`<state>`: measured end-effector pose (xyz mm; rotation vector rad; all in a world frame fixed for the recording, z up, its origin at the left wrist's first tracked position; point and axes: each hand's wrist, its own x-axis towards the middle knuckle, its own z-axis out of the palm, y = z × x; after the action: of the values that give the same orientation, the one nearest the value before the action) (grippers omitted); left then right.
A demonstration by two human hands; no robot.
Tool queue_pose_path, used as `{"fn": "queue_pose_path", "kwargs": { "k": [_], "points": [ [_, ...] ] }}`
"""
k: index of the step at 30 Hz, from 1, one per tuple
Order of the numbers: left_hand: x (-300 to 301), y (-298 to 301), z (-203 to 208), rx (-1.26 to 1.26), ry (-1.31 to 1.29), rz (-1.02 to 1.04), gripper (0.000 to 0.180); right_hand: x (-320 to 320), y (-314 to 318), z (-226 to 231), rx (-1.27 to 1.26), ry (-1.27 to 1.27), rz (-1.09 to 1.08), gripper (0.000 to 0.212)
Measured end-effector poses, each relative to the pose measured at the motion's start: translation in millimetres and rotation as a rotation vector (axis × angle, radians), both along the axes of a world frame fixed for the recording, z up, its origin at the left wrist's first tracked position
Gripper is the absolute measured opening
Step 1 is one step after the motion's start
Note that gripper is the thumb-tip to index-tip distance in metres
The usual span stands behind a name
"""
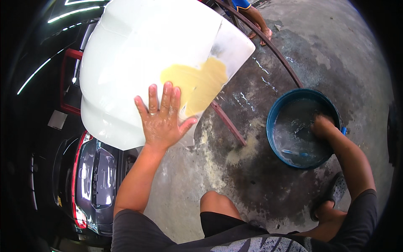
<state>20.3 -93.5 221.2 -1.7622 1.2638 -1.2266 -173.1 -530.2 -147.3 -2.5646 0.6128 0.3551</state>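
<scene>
My left hand [163, 115] lies flat with fingers spread on a large white car body panel [126, 63], likely a hood. Its fingertips reach the lower left edge of a smooth yellow filler patch [195, 84] near the panel's right edge. My right hand [322, 126] dips into cloudy water in a round blue tub [270, 126]. The fingers are under the water, so what they hold, if anything, is hidden. A light blue, slim object [296, 153] floats in the tub near its front side.
Brown metal stand legs [230, 124] show beneath and beside the panel. A curved brown bar [268, 44] runs toward the tub. Another person's legs [258, 21] are at the far side. A dark car [96, 180] stands at the left. Wet concrete floor [247, 185] surrounds my feet.
</scene>
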Motion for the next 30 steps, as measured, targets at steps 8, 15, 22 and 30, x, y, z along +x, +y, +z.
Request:
{"fn": "queue_pose_path", "kwargs": {
  "k": [8, 15, 22, 30],
  "points": [
    [-3, -71, 63, -0.338, 0.124, 0.086, 0.119, 0, 4, 25, -0.011, 0.081, 0.009, 0.056],
    [-17, -65, 2, -0.345, 0.108, 0.162, 0.122, 9, -9, 7, 0.074, 0.159, 0.036, 0.057],
    [-26, -58, -51, -0.371, 0.226, 0.134, 0.120, 0, -9, -1, -0.002, -0.036, 0.001, 0.059],
    [-42, -32, -102, -0.249, 0.292, 0.140, 0.115, 3, -14, -11, 0.091, -0.038, 0.009, 0.057]
  ]
}}
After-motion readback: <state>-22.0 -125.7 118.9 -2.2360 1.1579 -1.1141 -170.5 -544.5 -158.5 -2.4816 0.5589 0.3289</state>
